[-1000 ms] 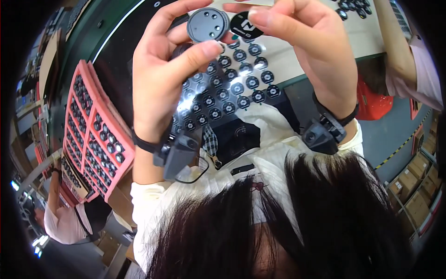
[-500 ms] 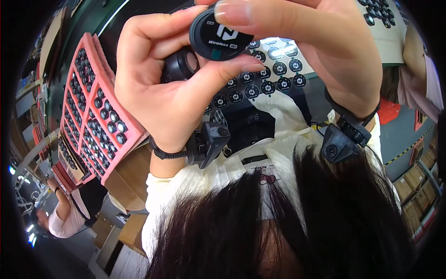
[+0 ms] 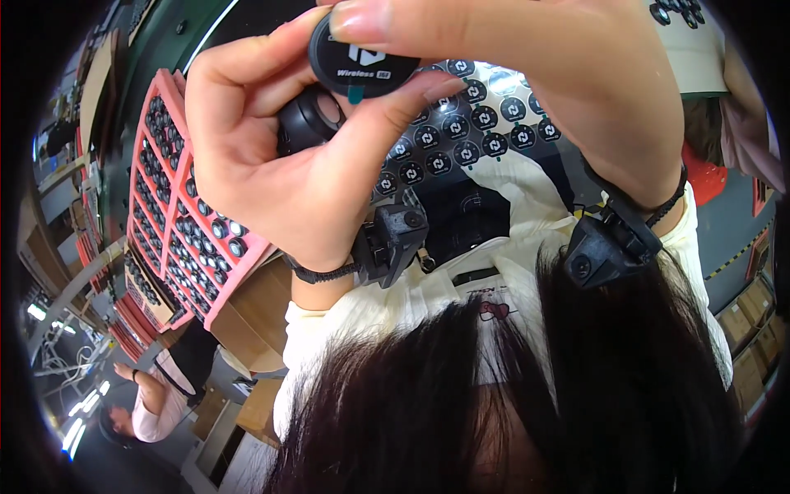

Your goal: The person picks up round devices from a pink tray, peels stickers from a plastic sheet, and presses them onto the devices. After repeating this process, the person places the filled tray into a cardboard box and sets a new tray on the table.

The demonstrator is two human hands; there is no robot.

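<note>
Dark hair (image 3: pixel 370 395) nearest, lower frame. Left hand (image 3: pixel 271 177) and right hand (image 3: pixel 535 58) together, both clamped on one black disc (image 3: pixel 370 72), top centre: left fingers and thumb round its edge, right thumb pressed on its face. Green tab (image 3: pixel 355 94) sticks out from the disc's lower edge. Second black round part (image 3: pixel 304 123) tucked in left palm. Behind hands, sheet of round black labels (image 3: pixel 485 119). Left: pink tray (image 3: pixel 248 262), small round parts in compartments. Farther: co-worker (image 3: pixel 160 403) lower left, cartons (image 3: pixel 749 313) lower right.
</note>
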